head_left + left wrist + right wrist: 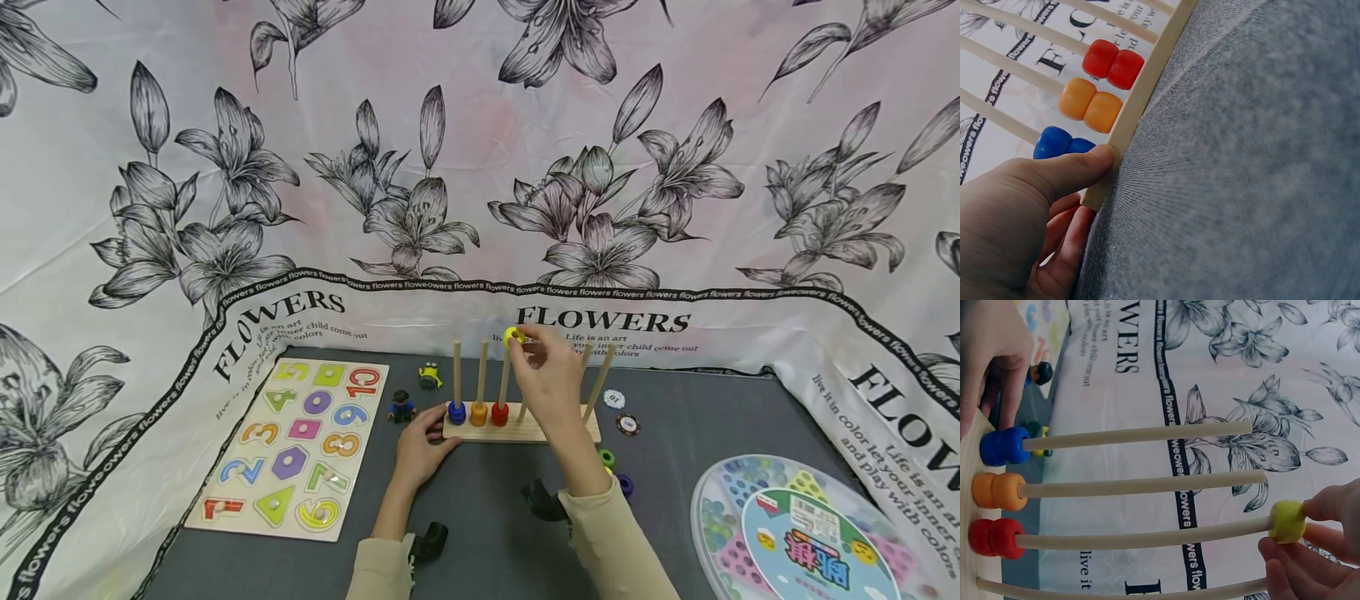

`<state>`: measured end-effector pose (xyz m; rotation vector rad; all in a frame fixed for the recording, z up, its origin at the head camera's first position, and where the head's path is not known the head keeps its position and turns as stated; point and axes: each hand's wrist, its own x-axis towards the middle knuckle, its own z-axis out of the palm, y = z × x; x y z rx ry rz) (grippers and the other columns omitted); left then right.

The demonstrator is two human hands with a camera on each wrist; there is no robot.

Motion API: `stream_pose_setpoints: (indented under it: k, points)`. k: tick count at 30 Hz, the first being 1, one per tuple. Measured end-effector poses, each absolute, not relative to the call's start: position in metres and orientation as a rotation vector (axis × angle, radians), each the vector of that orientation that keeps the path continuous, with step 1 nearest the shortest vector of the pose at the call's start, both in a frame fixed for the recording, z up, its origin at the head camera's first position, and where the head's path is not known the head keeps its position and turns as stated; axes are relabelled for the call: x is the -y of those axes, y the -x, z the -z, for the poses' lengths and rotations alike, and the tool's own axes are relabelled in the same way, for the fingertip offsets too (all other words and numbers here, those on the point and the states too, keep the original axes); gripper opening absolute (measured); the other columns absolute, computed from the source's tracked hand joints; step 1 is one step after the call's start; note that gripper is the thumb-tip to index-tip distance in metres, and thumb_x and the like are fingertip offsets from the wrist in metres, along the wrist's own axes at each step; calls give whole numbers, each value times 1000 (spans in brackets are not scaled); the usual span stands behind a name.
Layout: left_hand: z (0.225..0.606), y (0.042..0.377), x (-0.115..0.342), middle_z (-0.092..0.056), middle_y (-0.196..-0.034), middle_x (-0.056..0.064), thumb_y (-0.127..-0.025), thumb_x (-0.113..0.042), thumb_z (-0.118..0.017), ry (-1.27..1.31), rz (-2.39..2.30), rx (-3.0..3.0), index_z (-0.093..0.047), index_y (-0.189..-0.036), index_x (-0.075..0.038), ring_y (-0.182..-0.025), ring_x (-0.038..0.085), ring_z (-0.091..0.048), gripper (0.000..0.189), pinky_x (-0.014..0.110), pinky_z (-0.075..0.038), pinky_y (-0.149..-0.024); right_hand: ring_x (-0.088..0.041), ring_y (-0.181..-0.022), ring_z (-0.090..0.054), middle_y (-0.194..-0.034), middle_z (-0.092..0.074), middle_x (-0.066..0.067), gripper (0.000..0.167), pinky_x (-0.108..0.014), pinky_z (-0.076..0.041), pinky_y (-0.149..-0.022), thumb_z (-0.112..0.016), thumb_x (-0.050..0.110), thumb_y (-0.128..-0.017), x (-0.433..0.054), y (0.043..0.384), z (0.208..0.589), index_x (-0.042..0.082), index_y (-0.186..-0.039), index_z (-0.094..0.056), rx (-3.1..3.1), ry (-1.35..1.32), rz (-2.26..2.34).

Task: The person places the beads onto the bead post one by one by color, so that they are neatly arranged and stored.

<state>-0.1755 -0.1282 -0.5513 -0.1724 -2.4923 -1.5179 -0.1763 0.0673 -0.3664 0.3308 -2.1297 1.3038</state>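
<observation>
My left hand grips the left end of a wooden bead stacker's base, its thumb on the front edge. Upright pegs rise from the base. Two blue beads sit low on the leftmost peg, two orange beads on the second, two red beads on the third. My right hand pinches a yellow bead between thumb and fingers at the top of the red beads' peg; in the right wrist view the peg tip meets the bead. The right hand hides part of the other pegs in the head view.
Left lies a number and shape board, with a small figure and a yellow-green frog toy nearby. Loose green and purple rings lie right of my forearm. Two chips and a round game box are further right.
</observation>
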Motion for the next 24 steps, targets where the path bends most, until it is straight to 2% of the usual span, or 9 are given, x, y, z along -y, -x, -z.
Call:
stream_pose_setpoints:
  k: [9,17,24]
  points:
    - [551,176,128,-61,-129,17,-78,-11,-85,174,1507,2498,-62,-131,2,-101,29,-65,59,34,-59,-85,-29,-81,-73,-104,-73,-17,20,-43,-62,-73,-69,3,-89,-63,175,371,-2,-107,-72,2237,-297,-1280]
    - [549,175,127,-62,-127,17,-78,-11,-85,159,1502,2506,-62,-131,2,-101,29,-65,59,35,-59,-85,-34,-83,-72,-103,-72,-20,25,-45,-62,-74,-69,0,-87,-64,174,379,-5,-111,-71,2249,-311,-1257]
    - [548,175,127,-62,-128,18,-78,-10,-85,163,1500,2508,-62,-131,2,-101,29,-65,59,35,-59,-85,-32,-85,-72,-106,-72,-19,25,-46,-61,-77,-70,1,-88,-65,172,387,-3,-113,-71,2264,-301,-1283]
